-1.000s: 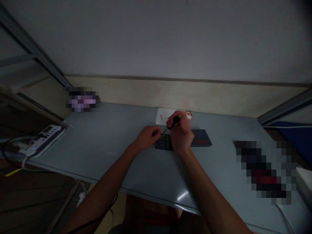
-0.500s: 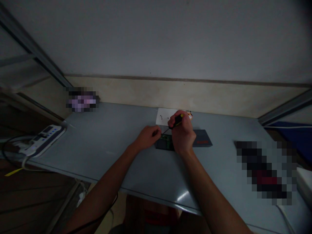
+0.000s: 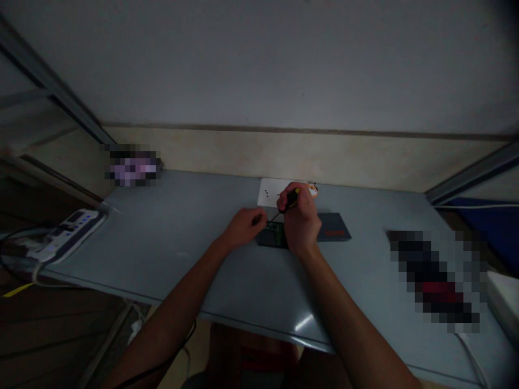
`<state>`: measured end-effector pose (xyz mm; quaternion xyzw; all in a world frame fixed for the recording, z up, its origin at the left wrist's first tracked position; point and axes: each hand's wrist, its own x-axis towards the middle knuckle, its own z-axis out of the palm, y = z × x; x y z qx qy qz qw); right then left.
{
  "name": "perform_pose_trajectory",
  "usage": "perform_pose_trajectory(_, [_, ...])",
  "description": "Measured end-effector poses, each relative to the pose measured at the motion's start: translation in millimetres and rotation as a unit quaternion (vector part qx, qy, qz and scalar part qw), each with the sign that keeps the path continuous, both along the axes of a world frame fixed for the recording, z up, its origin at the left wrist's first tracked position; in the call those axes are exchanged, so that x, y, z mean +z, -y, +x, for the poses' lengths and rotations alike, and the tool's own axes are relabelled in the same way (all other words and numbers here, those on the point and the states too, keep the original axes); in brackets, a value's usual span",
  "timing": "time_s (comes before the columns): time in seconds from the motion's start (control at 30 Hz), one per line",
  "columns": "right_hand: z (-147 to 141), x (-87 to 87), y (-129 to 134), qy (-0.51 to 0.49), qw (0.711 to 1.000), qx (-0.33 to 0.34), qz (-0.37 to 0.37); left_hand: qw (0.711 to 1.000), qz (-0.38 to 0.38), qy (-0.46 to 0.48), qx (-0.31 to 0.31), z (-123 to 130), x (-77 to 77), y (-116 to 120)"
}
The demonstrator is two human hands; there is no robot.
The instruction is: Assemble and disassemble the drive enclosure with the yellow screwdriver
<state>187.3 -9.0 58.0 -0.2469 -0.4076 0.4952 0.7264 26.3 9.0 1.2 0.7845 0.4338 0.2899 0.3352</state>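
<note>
My right hand (image 3: 300,219) is closed around a black and yellow screwdriver (image 3: 292,200), its thin shaft slanting down to the left. Under the tip lies a dark device with a green circuit board (image 3: 278,235). My left hand (image 3: 243,226) is closed at the board's left end, fingers pinched around a small dark thing I cannot make out. Behind the hands, a white sheet (image 3: 265,200) bears several tiny dark pieces. A dark grey box or panel (image 3: 335,228) with red marking lies right of my right hand, partly hidden by it.
A white power strip (image 3: 73,235) with cables sits at the table's left edge. A blurred purplish object (image 3: 133,167) is at the back left, and a blurred black and red one (image 3: 436,278) at the right. An orange and white item (image 3: 312,189) lies by the sheet.
The whole view has shifted slightly. Both hands keep nearly the same pose at the board, with the screwdriver still held.
</note>
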Motion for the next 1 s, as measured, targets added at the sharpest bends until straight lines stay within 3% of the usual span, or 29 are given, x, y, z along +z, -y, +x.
perform_pose_trajectory(0.3, [-1.8,-1.2,2.7,0.01,1.0,0.028,0.006,1.0,0.008,0.005,-0.001,0.3,-1.3,-0.1])
perform_pose_trajectory(1.0, [0.9,-1.2,-1.8,-0.009,1.0,0.006,-0.017,1.0,0.004,-0.011,0.002,-0.1,-0.8,-0.8])
